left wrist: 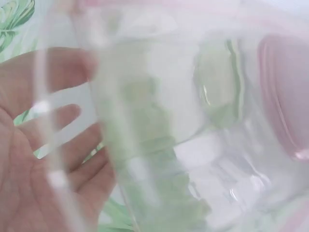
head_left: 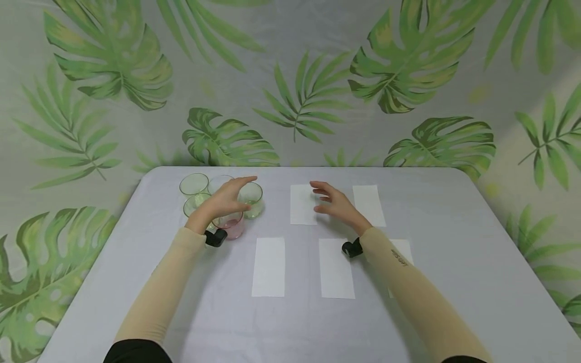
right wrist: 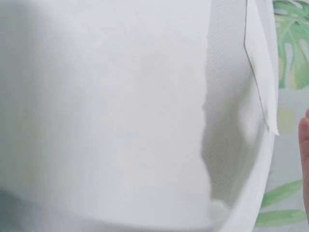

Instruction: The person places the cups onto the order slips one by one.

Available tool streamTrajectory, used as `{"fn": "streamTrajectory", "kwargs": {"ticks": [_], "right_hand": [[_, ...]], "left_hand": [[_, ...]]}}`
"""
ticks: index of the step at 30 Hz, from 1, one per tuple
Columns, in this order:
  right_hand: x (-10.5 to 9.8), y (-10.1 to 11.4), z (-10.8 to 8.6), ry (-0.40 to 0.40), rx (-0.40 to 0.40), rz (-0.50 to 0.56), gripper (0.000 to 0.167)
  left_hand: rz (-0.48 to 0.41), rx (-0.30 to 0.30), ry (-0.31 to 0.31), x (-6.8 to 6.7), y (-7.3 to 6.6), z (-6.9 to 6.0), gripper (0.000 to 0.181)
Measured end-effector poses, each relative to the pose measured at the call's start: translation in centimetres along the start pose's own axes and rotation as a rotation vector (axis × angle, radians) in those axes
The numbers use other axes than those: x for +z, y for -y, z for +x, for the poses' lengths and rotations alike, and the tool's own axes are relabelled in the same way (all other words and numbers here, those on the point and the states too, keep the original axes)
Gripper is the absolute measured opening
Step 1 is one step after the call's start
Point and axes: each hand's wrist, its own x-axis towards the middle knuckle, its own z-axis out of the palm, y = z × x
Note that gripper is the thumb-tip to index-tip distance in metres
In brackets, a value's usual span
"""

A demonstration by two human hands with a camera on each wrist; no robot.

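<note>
My left hand (head_left: 223, 200) is over a cluster of several clear drinking glasses, fingers and thumb spread apart. Nearest to it are a pink-tinted glass (head_left: 233, 230) below the palm and a green-tinted glass (head_left: 255, 207) by the fingertips. Whether it touches either one I cannot tell. In the left wrist view the pink base (left wrist: 289, 96) of a glass fills the right side, and the palm (left wrist: 43, 164) shows through clear glass. My right hand (head_left: 335, 202), fingers loosely bent and holding nothing, hovers beside a white paper sheet (head_left: 301, 209) at the back.
More white paper rectangles lie flat: one at back right (head_left: 369, 204), one at front left (head_left: 269, 267), one at front middle (head_left: 336, 275). Another sheet (head_left: 403, 248) is partly under the right forearm. A white cloth covers the table (head_left: 290, 327); a leaf-print curtain (head_left: 308, 30) hangs behind.
</note>
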Motion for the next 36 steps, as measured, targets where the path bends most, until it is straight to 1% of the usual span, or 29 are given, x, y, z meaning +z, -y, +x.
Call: {"fn": "streamTrajectory", "kwargs": {"ticks": [6,12,18,22,25,31,36], "right_hand": [[0.4,-1.3,0.7,0.008,0.106,-0.015,0.066],[0.6,-1.7,1.0,0.037,0.148,-0.03,0.065],[0.6,-1.9,1.2,0.077,0.23,-0.088,0.066],[0.7,-1.9,1.3,0.111,0.251,-0.129,0.068],[0.9,-1.9,1.3,0.12,0.263,-0.153,0.068],[1.2,-1.7,1.5,0.116,0.285,-0.191,0.067],[1.3,-1.7,1.5,0.113,0.289,-0.209,0.067]], "left_hand": [[0.016,-0.016,0.013,-0.1,-0.3,0.2,0.075],[0.042,-0.004,0.004,0.2,-0.2,0.3,0.074],[0.039,0.005,-0.017,0.4,-0.2,0.4,0.074],[0.026,0.001,-0.027,0.6,-0.3,0.4,0.073],[0.022,0.003,-0.035,0.6,-0.4,0.4,0.073],[-0.006,0.044,-0.05,0.6,-1.1,0.6,0.072],[-0.018,0.084,-0.055,0.9,-1.8,1.2,0.071]]}}
